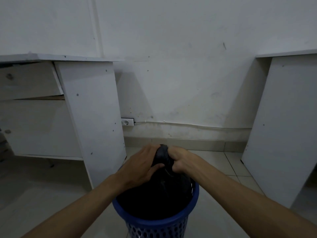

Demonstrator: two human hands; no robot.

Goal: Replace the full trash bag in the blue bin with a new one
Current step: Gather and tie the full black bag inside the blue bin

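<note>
A white wall (180, 57) and pale tiled floor (42, 194) surround the blue bin (155, 224), which stands on the floor between two white desks. The black trash bag (154, 194) sits inside the bin, its gathered neck rising above the rim. The left hand (139, 166) wraps curled fingers round that neck just above the bin, and the right hand (181, 160) grips it tightly from the other side, fingers clamped on the plastic.

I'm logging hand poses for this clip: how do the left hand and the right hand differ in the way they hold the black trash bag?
The left hand lies against the left side of the black trash bag's gathered neck, fingers fairly extended and thumb wrapping the front. The right hand is curled into a tighter fist on the neck's right side. The left shows its back; the right shows knuckles. Both grip the neck above the blue bin.
</note>
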